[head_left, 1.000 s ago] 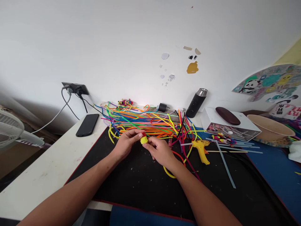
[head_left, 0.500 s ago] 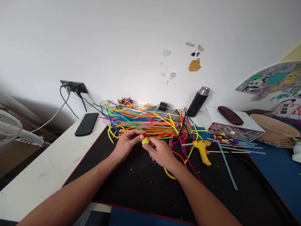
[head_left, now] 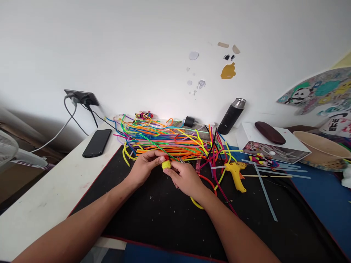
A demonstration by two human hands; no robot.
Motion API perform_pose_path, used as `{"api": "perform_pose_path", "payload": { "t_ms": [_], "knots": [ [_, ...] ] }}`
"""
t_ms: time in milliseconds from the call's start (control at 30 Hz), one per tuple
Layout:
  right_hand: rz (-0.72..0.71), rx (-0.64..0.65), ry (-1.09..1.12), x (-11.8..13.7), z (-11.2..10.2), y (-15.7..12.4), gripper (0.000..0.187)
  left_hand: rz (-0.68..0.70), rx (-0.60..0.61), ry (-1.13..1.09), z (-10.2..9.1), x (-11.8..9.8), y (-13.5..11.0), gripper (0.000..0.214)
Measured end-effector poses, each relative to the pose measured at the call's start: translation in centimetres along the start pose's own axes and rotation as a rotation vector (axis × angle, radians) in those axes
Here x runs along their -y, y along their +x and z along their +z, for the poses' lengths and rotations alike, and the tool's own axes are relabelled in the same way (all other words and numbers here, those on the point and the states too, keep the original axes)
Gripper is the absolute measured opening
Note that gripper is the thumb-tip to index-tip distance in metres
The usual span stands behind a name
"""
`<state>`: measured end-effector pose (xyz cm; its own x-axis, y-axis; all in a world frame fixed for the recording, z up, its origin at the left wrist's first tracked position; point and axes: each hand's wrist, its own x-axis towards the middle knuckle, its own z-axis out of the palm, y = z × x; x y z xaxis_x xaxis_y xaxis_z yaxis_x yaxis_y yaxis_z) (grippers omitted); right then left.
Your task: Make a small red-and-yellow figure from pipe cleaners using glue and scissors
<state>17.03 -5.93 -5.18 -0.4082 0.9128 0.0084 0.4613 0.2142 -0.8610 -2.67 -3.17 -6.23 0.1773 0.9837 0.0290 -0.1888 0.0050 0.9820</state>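
Between my two hands, above the black mat (head_left: 153,223), is a small yellow coil of pipe cleaner (head_left: 166,164) with a bit of red at its top. My left hand (head_left: 145,167) pinches it from the left with thumb and fingertips. From the right, the thumb and curled fingers of my right hand (head_left: 185,178) grip its lower side. A thin pointed metal tip (head_left: 181,160) shows just above the right hand; the rest of that tool is hidden. Behind the hands lies a large pile of coloured pipe cleaners (head_left: 170,140).
A yellow glue gun (head_left: 236,176) lies right of my hands, near clear glue sticks (head_left: 265,193). A black flask (head_left: 231,117) stands by the wall, beside a white box (head_left: 296,142). A phone (head_left: 97,143) is at left. Small figures (head_left: 144,115) rest behind the pile.
The yellow coil has been turned in the fingers, showing less red. The metal tip has come into sight above my right hand. My view has shifted slightly.
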Motion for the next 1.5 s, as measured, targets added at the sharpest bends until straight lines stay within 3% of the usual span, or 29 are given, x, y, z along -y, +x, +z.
{"api": "perform_pose_path", "payload": {
  "t_ms": [267,533,733,1133,1500],
  "knots": [
    [0.003,-0.012,0.098,-0.7,0.2,0.0,0.038,0.045,-0.016,-0.012,0.7,-0.4,-0.5,0.033],
    [0.014,-0.040,0.060,-0.4,0.0,0.1,0.043,0.069,0.072,0.062,0.7,-1.0,-0.6,0.041],
    [-0.015,-0.025,0.002,-0.1,0.0,-0.1,0.039,0.161,0.030,0.213,0.8,-1.1,-0.7,0.029],
    [-0.021,0.006,0.012,-0.4,0.1,0.1,0.028,0.178,0.021,0.279,1.1,-1.6,-1.0,0.027],
    [0.006,0.002,0.022,-0.3,0.0,0.1,0.036,0.049,0.048,0.151,0.9,-1.4,-0.7,0.031]
  ]
}}
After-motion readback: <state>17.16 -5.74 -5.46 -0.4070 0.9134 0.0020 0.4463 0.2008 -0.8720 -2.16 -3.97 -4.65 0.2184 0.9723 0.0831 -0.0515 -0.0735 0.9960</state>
